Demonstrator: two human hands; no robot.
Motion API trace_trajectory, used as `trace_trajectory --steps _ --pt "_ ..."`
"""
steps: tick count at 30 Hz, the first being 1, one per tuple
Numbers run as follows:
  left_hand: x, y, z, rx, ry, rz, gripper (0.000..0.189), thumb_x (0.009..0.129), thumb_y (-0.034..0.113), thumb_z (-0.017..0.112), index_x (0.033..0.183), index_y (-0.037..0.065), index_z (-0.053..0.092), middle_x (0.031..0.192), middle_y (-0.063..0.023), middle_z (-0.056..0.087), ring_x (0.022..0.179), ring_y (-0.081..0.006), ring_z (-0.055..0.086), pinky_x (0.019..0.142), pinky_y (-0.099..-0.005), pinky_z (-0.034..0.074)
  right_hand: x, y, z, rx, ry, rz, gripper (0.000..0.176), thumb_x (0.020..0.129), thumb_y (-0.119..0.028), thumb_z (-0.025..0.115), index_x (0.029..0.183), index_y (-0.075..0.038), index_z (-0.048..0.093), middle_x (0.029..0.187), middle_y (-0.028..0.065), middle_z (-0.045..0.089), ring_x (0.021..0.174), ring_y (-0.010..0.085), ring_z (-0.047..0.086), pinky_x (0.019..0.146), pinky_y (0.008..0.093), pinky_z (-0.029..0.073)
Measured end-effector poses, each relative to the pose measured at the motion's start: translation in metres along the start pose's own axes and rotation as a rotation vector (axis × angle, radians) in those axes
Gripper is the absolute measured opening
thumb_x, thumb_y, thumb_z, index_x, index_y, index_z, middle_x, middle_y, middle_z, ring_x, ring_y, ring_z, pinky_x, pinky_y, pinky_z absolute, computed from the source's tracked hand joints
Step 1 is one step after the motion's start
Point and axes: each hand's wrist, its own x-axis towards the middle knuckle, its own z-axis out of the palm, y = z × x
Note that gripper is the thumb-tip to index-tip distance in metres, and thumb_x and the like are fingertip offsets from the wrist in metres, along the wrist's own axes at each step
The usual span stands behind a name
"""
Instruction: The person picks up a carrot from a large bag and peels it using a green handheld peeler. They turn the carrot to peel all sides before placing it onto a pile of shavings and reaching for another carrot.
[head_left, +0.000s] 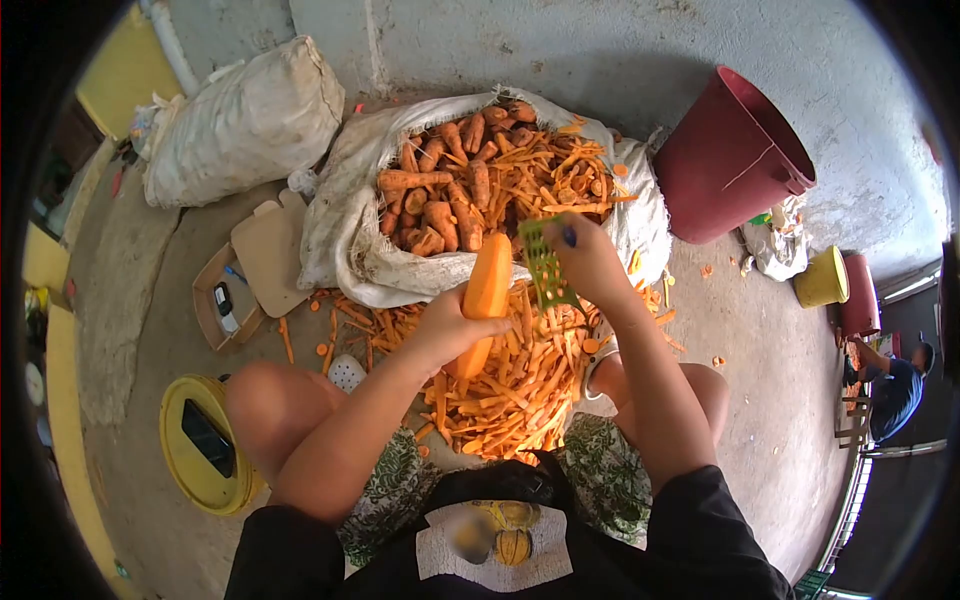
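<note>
My left hand (450,333) is wrapped around a large peeled carrot (486,290), bright orange and tilted upright. To its right, my right hand (588,262) grips a green slotted vegetable peeler (545,265), held just apart from the carrot; a small blue part shows by the fingers. Below both hands, a heap of carrot peelings (520,385) covers the floor between my legs. In front lies an open white sack (345,240) holding unpeeled carrots (440,215), with peelings (565,175) strewn over its right side.
A tall red bin (730,160) stands right of the sack, a full white sack (245,125) back left. An open cardboard box (215,300) lies left. Near my left knee, a yellow bucket (180,455) bears a phone (207,438). A person (895,390) sits far right near a yellow pail (822,277).
</note>
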Motion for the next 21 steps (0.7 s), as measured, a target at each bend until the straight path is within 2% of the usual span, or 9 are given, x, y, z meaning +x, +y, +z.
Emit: trace_trajectory --steps 1,2,4,6,7,9,16,18,21 --pt "0.001 0.001 -0.003 0.000 0.001 0.000 0.050 0.068 0.019 0.070 0.109 -0.003 0.050 0.094 -0.0118 0.059 0.080 -0.0183 0.059 0.071 -0.0305 0.046 -0.002 -0.003 -0.001 -0.073 -0.155 -0.093 0.026 0.086 -0.022 0.052 0.076 0.002 0.047 0.056 0.0074 0.044 0.052 0.0133 0.040 0.051 0.0304 0.036" --pt "0.002 0.002 -0.006 -0.034 -0.035 -0.030 0.048 0.070 0.017 0.069 0.108 -0.003 0.049 0.090 -0.0116 0.059 0.079 -0.0186 0.059 0.071 -0.0305 0.046 -0.005 -0.008 -0.005 -0.159 -0.267 -0.013 0.024 0.084 -0.021 0.052 0.079 0.002 0.049 0.059 0.0126 0.049 0.053 0.0188 0.043 0.053 0.0334 0.038" --pt "0.004 0.004 -0.009 -0.068 -0.072 -0.060 0.045 0.071 0.015 0.068 0.108 -0.003 0.048 0.087 -0.0115 0.059 0.079 -0.0189 0.059 0.070 -0.0305 0.047 -0.009 -0.010 -0.006 -0.187 -0.321 -0.069 0.024 0.084 -0.022 0.052 0.080 0.002 0.049 0.060 0.0140 0.049 0.053 0.0213 0.044 0.054 0.0342 0.038" --pt "0.005 0.006 -0.008 0.164 -0.003 0.085 0.049 0.070 0.017 0.069 0.109 -0.003 0.048 0.087 -0.0127 0.060 0.079 -0.0206 0.059 0.071 -0.0325 0.047 -0.012 -0.014 -0.006 -0.229 -0.398 -0.112 0.024 0.084 -0.022 0.052 0.080 0.001 0.049 0.061 0.0171 0.050 0.054 0.0278 0.045 0.055 0.0361 0.038" --pt "0.004 0.009 -0.009 0.163 -0.003 0.085 0.049 0.070 0.017 0.069 0.109 -0.003 0.048 0.087 -0.0127 0.060 0.079 -0.0206 0.059 0.071 -0.0325 0.047 -0.011 -0.014 -0.006 -0.230 -0.399 -0.112 0.024 0.084 -0.022 0.052 0.080 0.001 0.049 0.061 0.0171 0.050 0.054 0.0278 0.045 0.055 0.0361 0.038" --pt "0.002 0.017 -0.011 0.531 0.080 0.112 0.050 0.068 0.019 0.070 0.108 -0.003 0.050 0.089 -0.0137 0.060 0.078 -0.0213 0.060 0.072 -0.0332 0.046 -0.012 -0.013 -0.006 -0.239 -0.389 -0.180 0.023 0.083 -0.022 0.054 0.080 0.000 0.049 0.061 0.0180 0.050 0.055 0.0295 0.046 0.055 0.0368 0.038" --pt "-0.002 0.020 -0.009 0.587 0.097 0.142 0.041 0.067 0.017 0.069 0.099 -0.001 0.054 0.082 -0.0139 0.061 0.073 -0.0227 0.061 0.068 -0.0330 0.046 -0.015 -0.017 -0.006 -0.299 -0.383 -0.199 0.019 0.079 -0.018 0.057 0.082 -0.001 0.051 0.064 0.0186 0.053 0.059 0.0344 0.051 0.055 0.0389 0.039" --pt "-0.004 0.020 -0.008 0.682 0.072 0.291 0.033 0.066 0.016 0.068 0.091 -0.001 0.055 0.074 -0.0141 0.061 0.066 -0.0242 0.060 0.062 -0.0332 0.046 -0.016 -0.018 -0.006 -0.277 -0.413 -0.201 0.016 0.077 -0.014 0.056 0.078 0.001 0.049 0.067 0.0189 0.054 0.068 0.0368 0.053 0.061 0.0426 0.040" --pt "-0.005 0.017 -0.010 0.709 0.088 0.417 0.029 0.065 0.016 0.068 0.086 0.000 0.054 0.070 -0.0147 0.060 0.062 -0.0258 0.060 0.058 -0.0333 0.045 -0.017 -0.016 -0.004 -0.262 -0.374 -0.234 0.013 0.074 -0.010 0.055 0.077 0.001 0.050 0.068 0.0187 0.055 0.068 0.0365 0.054 0.062 0.0422 0.041"
